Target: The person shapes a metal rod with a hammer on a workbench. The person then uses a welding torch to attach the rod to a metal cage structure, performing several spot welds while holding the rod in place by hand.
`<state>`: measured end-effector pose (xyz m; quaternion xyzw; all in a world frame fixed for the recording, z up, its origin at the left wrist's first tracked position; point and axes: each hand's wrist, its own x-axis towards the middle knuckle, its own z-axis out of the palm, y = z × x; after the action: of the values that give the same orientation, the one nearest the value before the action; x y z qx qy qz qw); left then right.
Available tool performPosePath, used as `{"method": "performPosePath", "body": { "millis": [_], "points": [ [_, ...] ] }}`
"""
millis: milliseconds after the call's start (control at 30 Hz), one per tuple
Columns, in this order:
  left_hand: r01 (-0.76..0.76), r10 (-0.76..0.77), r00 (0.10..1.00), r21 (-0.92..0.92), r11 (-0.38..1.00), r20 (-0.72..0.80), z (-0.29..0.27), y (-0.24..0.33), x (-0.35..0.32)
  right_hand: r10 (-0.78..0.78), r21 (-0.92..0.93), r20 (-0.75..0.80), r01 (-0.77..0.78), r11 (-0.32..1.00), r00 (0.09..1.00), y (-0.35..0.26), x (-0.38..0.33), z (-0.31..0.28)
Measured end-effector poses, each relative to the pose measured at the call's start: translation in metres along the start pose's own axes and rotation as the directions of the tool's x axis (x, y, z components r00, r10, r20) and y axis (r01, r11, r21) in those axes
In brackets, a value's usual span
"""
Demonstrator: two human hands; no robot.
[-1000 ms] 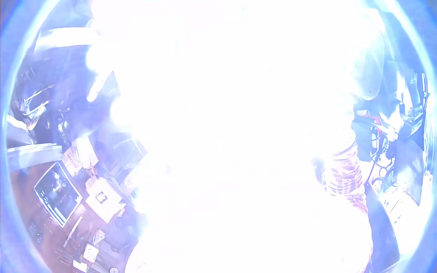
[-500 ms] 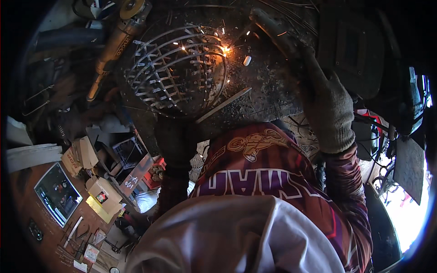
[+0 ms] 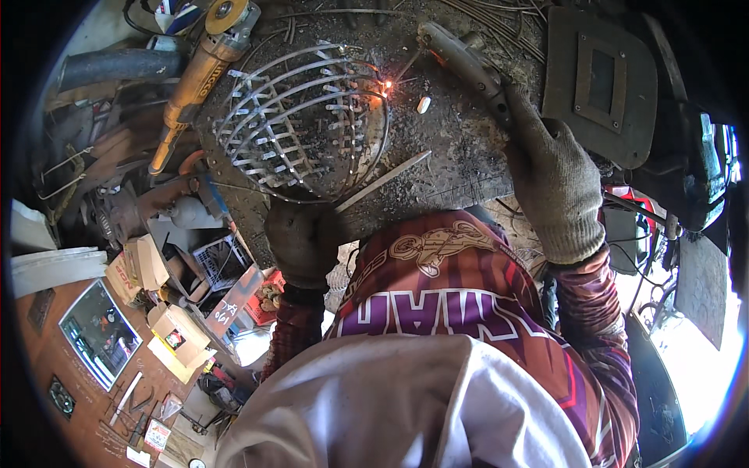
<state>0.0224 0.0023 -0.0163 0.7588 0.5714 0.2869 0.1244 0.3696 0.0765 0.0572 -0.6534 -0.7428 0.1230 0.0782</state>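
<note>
My gloved right hand [image 3: 558, 179] is wrapped round a dark welding electrode holder [image 3: 464, 62]. A short electrode [image 3: 407, 65] sticks out of its far end toward an orange glowing spot on the rim of a domed metal frame [image 3: 275, 117]. Curved rods and rows of short bar pieces make up this frame, which lies on the dark worktable [image 3: 460, 144]. My gloved left hand [image 3: 300, 238] is at the frame's near edge, its fingers in shadow and mostly hidden. Right of the frame lie a flat metal strip [image 3: 386, 179] and a small white piece [image 3: 423, 104].
A yellow angle grinder [image 3: 201, 78] lies left of the frame. A dark welding mask [image 3: 558, 86] is at the right, and thin rods [image 3: 499, 27] lie along the back. Lower left, a brown board [image 3: 86, 343] carries a glass pane, open boxes and hand tools.
The bright sparks at the frame's rim have died down to a small glow, and the scene looks lighter. My right hand and the holder have shifted slightly left; my left hand stays put.
</note>
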Motion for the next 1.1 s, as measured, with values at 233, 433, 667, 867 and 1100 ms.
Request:
{"method": "performPosePath", "body": {
  "millis": [233,433,667,867,1100],
  "points": [
    [0.166,-0.156,0.982,0.092,0.982,-0.103,0.011,-0.005,-0.045,-0.078,0.005,-0.079,0.078,0.997,0.994,0.011,-0.004,0.01],
    [0.145,-0.145,0.989,0.257,0.955,-0.017,-0.003,0.002,-0.029,-0.086,0.19,-0.177,0.12,0.974,0.98,0.003,-0.001,0.001],
    [0.026,-0.028,1.0,0.104,0.994,0.012,-0.004,0.001,-0.005,0.029,0.032,-0.104,-0.026,0.999,0.994,0.003,0.0,-0.009],
    [0.035,-0.037,0.999,0.043,0.998,0.035,-0.004,0.001,-0.001,0.06,0.203,-0.114,-0.036,0.979,0.992,0.014,-0.001,-0.009],
    [0.0,0.0,1.0,-0.024,1.0,0.005,-0.003,0.001,0.003,0.19,0.795,0.388,-0.432,0.426,0.902,0.024,0.002,-0.049]
  ]
}}
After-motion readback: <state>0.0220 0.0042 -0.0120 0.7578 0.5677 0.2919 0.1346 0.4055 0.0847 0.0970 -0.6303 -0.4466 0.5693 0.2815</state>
